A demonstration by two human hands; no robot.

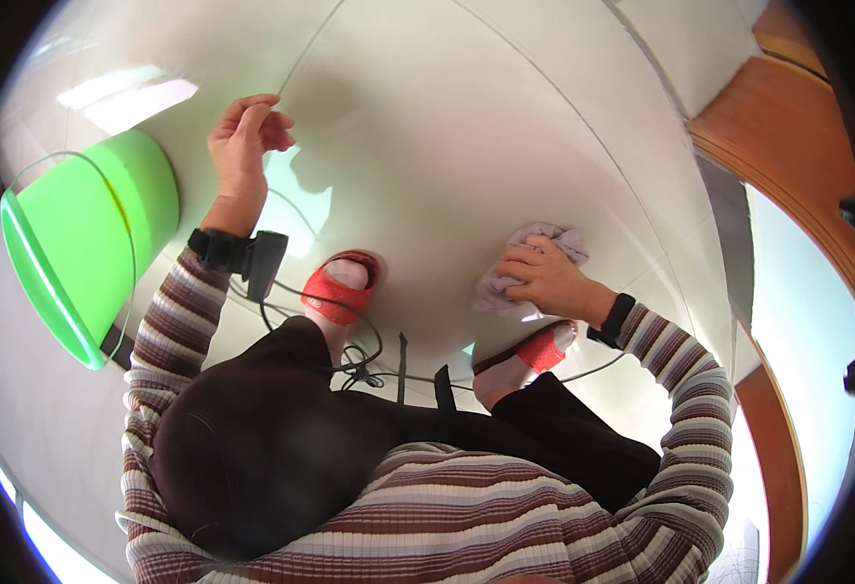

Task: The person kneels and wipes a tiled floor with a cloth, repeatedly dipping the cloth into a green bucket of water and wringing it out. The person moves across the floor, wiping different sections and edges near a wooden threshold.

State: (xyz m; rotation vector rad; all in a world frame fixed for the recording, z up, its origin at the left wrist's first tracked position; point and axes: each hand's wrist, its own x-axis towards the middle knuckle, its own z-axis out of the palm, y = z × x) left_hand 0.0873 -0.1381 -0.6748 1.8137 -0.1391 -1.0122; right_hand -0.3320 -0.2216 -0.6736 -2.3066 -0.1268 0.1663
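A crumpled pale lilac cloth (491,287) lies pressed against the light tiled floor (427,168), and my right hand (548,274) grips it from above. My left hand (245,139) hovers over the floor at the upper left, its fingers loosely bent with nothing visible in them. Beside that hand, on its left, is a light green plastic bucket (91,233) with a thin wire handle that has a yellow grip. Each wrist wears a black strap; the left one carries a black box-shaped device (265,264).
My feet wear red slippers, the left slipper (336,298) and the right slipper (542,352) set apart. Black cables (360,374) lie in loops between and around my feet. A brown wooden door frame (778,157) borders the floor at right. Window light reflects at upper left.
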